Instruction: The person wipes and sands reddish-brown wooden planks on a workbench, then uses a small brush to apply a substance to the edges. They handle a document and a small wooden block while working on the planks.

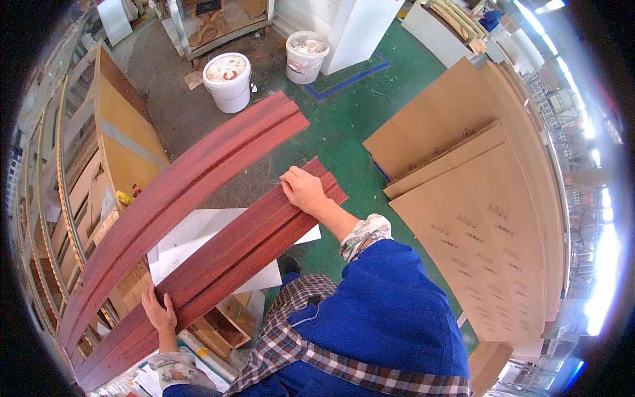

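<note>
In the head view my right hand (302, 190) grips the near red-brown grooved plank (231, 241) close to its upper right end, fingers bent over its edge. Lower left, my left hand (161, 311) holds the same plank by its edge, fingers resting along the wood. A second red-brown plank (198, 165) of similar profile lies beside it, further from me, running diagonally from lower left to upper right with a gap between the two. A white sheet (184, 241) shows beneath them.
Stacked cardboard sheets (463, 212) stand at the right. At the left are a rack with long rails (63, 198) and a leaning tan board (132, 145). Two white buckets (227, 89) stand ahead on the green-and-grey floor (344, 145), near a metal cabinet (198, 46).
</note>
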Demonstrator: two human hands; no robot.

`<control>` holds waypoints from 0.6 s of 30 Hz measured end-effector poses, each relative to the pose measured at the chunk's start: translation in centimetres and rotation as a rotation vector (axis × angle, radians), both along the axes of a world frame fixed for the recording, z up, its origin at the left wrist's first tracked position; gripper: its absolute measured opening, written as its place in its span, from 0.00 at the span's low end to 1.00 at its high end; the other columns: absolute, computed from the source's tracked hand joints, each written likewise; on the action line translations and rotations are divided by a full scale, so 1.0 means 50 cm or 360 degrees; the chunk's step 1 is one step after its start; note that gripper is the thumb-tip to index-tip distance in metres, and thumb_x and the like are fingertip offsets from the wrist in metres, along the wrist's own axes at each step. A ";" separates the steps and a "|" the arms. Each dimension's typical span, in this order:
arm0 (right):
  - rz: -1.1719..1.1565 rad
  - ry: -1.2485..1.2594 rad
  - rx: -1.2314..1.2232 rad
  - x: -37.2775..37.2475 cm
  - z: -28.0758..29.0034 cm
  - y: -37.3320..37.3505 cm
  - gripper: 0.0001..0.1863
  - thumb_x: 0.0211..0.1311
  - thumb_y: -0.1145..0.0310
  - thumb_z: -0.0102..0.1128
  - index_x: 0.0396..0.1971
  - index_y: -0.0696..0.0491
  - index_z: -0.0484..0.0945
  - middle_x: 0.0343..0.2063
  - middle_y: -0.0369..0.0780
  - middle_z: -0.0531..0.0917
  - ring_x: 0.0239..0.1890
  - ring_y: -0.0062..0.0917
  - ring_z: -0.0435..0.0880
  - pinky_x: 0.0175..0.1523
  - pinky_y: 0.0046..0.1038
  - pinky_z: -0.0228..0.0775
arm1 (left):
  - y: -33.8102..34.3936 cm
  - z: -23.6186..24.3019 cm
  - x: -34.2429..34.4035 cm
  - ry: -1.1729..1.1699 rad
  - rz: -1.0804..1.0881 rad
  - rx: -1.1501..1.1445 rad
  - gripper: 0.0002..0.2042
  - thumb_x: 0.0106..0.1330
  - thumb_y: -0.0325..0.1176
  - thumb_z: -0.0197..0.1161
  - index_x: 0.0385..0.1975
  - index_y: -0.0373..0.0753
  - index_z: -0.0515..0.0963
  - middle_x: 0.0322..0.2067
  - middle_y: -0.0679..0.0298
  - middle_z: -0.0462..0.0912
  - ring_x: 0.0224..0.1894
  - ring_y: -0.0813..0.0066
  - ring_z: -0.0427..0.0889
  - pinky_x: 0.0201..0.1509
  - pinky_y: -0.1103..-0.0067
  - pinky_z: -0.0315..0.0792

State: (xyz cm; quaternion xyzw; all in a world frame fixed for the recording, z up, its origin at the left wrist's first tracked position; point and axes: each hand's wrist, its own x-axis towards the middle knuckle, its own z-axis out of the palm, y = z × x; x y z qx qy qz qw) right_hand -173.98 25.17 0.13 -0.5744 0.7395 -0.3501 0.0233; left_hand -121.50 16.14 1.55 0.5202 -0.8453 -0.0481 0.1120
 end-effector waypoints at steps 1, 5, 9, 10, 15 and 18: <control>-0.0112 0.0157 0.0146 -0.032 -0.008 0.004 0.06 0.56 0.67 0.54 0.29 0.52 0.77 0.29 0.43 0.77 0.33 0.39 0.80 0.38 0.40 0.73 | 0.000 0.000 -0.002 0.0012 0.0015 0.0022 0.23 0.61 0.38 0.55 0.55 0.34 0.67 0.50 0.48 0.68 0.54 0.48 0.66 0.60 0.63 0.59; -0.0944 0.0248 0.0608 -0.259 -0.013 0.072 0.07 0.57 0.66 0.52 0.30 0.53 0.77 0.33 0.45 0.79 0.35 0.40 0.80 0.38 0.42 0.73 | 0.002 -0.022 0.013 0.0025 0.0013 0.0029 0.23 0.61 0.38 0.56 0.54 0.34 0.67 0.50 0.48 0.68 0.54 0.49 0.66 0.60 0.63 0.60; -0.0824 0.0318 0.0230 -0.251 0.006 0.071 0.07 0.57 0.66 0.54 0.30 0.53 0.77 0.34 0.44 0.79 0.35 0.40 0.80 0.39 0.41 0.73 | 0.001 -0.005 0.002 -0.0003 0.0050 0.0046 0.23 0.61 0.38 0.57 0.54 0.34 0.67 0.50 0.48 0.68 0.54 0.48 0.66 0.60 0.63 0.60; -0.0798 0.0264 0.0265 -0.216 0.017 0.056 0.07 0.57 0.66 0.55 0.30 0.53 0.77 0.34 0.43 0.79 0.36 0.39 0.80 0.40 0.41 0.73 | 0.003 -0.006 0.008 -0.0019 0.0068 0.0050 0.23 0.61 0.38 0.57 0.55 0.34 0.67 0.50 0.48 0.68 0.54 0.48 0.66 0.61 0.63 0.59; -0.0587 0.0009 -0.0139 -0.097 -0.034 -0.006 0.09 0.59 0.67 0.52 0.33 0.56 0.75 0.32 0.45 0.78 0.40 0.41 0.78 0.47 0.40 0.69 | 0.000 -0.009 0.009 -0.0007 -0.0026 -0.0059 0.23 0.61 0.38 0.57 0.55 0.34 0.67 0.50 0.48 0.68 0.54 0.48 0.66 0.61 0.63 0.59; -0.0395 0.0157 0.0286 0.039 -0.035 -0.033 0.10 0.61 0.70 0.46 0.35 0.59 0.75 0.38 0.48 0.76 0.44 0.45 0.73 0.56 0.43 0.62 | 0.003 -0.002 -0.005 0.0015 -0.0007 -0.0033 0.23 0.61 0.38 0.56 0.55 0.34 0.67 0.50 0.48 0.68 0.54 0.48 0.66 0.61 0.62 0.59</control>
